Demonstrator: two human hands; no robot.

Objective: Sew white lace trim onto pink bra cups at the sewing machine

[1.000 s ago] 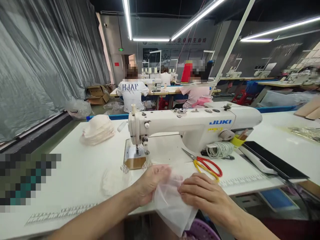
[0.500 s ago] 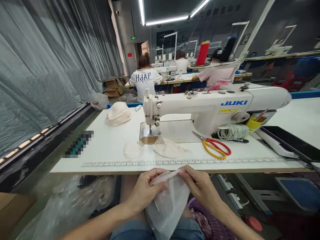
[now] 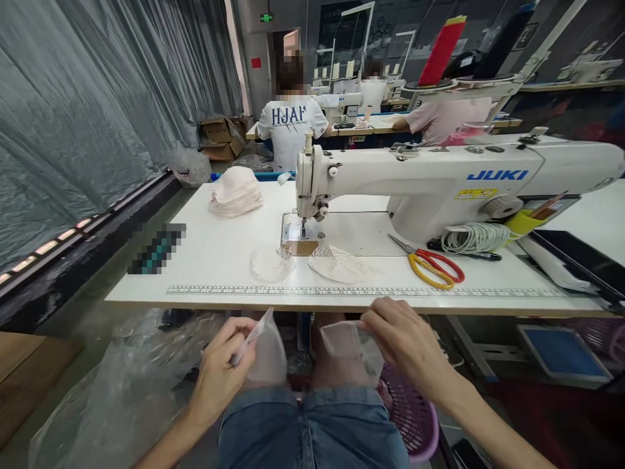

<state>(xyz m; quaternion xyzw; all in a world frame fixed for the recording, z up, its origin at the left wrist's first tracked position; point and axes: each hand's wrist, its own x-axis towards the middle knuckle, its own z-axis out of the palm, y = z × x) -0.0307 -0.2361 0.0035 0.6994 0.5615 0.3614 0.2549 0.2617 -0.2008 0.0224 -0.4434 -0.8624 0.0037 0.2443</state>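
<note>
My left hand [image 3: 225, 357] pinches a piece of sheer white fabric [image 3: 267, 355] in front of the table edge, above my left thigh. A second sheer white fabric piece [image 3: 354, 348] hangs from the pinched fingers of my right hand [image 3: 403, 335], over my right thigh. The two pieces are apart. On the table beyond them lie two pale cut fabric pieces [image 3: 336, 264], close to the needle area of a white sewing machine [image 3: 361, 179]. Scissors [image 3: 432, 266] with red and yellow handles rest to the right of these.
A measuring tape strip [image 3: 342, 292] runs along the table's front edge. A stack of pale fabric [image 3: 236, 192] sits at the back left. Coiled cord [image 3: 473, 238] lies by the machine base. Below are a purple basket [image 3: 415, 420] and clear plastic bags [image 3: 122, 384]. Co-workers [image 3: 291, 127] sit ahead.
My hands have moved apart. The sheer fabric that both held together now shows as two separate pieces, one in each hand. The camera view has shifted downward and slightly left.
</note>
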